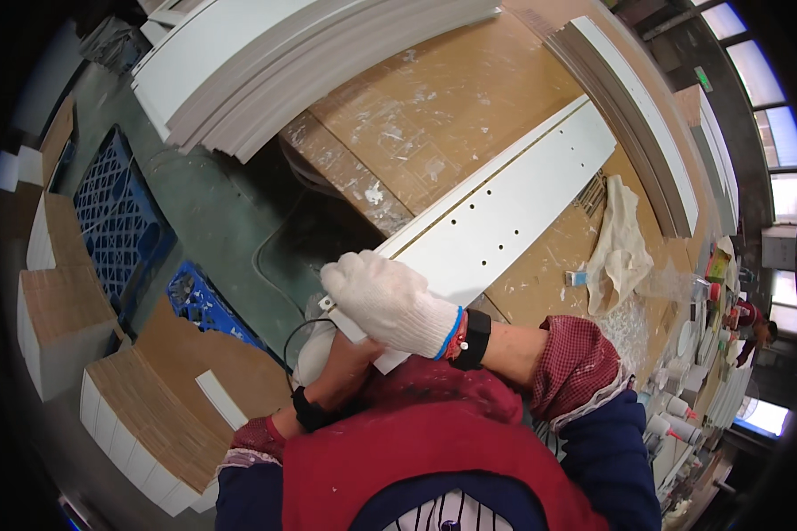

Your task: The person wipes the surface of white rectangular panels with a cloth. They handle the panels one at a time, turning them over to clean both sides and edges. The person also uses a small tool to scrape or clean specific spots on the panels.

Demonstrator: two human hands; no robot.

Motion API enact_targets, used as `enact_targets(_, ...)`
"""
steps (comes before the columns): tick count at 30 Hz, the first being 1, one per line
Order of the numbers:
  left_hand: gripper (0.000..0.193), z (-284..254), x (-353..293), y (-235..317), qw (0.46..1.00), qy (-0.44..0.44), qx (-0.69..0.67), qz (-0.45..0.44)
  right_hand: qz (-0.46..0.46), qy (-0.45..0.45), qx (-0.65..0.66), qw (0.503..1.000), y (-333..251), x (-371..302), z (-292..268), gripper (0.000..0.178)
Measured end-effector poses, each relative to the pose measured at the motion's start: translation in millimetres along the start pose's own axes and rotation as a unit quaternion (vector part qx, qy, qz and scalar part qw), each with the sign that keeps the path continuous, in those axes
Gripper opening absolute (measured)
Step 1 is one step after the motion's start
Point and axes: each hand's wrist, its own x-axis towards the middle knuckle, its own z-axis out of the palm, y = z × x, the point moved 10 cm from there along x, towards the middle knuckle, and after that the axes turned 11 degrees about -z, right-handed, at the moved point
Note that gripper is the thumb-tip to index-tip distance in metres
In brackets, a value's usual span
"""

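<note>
A long white panel (496, 217) with several drilled holes and a groove along one edge lies over the table, its near end toward me. My right hand (388, 299), in a white knit glove with a blue cuff, is closed over that near end. Below it, my left hand (352, 358) is close against the panel's end; its fingers are hidden behind the glove and the panel. A small pale fitting (326, 303) shows beside the glove, and a dark cable (294, 341) curves down near my left wrist.
Stacked white curved-looking panels (266, 71) stand at the far left of the table (390, 133); another stack (638, 106) is at the right. A cream cloth (618, 243) and a small blue-white box (576, 278) lie right. A blue pallet (119, 221) and board stacks (142, 425) occupy the left.
</note>
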Motion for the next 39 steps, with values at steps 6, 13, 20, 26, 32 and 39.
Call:
enact_targets(6, 0.050, 1.1, 0.8, -3.5, 0.999, -0.046, -0.010, 0.000, 0.113, 0.264, -0.041, 0.957, 82.6, -49.7, -76.8, 0.014)
enact_targets(13, 0.045, 3.9, 7.0, -9.2, 0.997, -0.068, -0.042, 0.003, 0.107, 0.082, -0.166, 0.977, 37.7, -34.3, -4.9, 0.024)
enact_targets(20, 0.046, 2.0, -2.1, 3.3, 0.985, -0.086, -0.084, 0.125, -0.156, 0.132, 0.101, 0.974, -49.5, -11.8, 1.3, 0.033)
enact_targets(26, 0.058, 7.1, 6.2, -6.4, 0.994, -0.089, -0.058, 0.014, 0.170, 0.065, -0.141, 0.973, 65.3, -40.7, -38.0, 0.022)
enact_targets(32, 0.055, -3.8, 13.9, -16.9, 0.995, -0.067, -0.007, 0.077, -0.044, 0.019, -0.114, 0.992, -31.2, -1.2, 8.7, 0.015)
enact_targets(39, 0.050, 2.9, 5.0, -9.4, 0.997, -0.067, -0.040, 0.027, 0.077, 0.207, -0.061, 0.973, 24.4, -33.3, -40.3, 0.032)
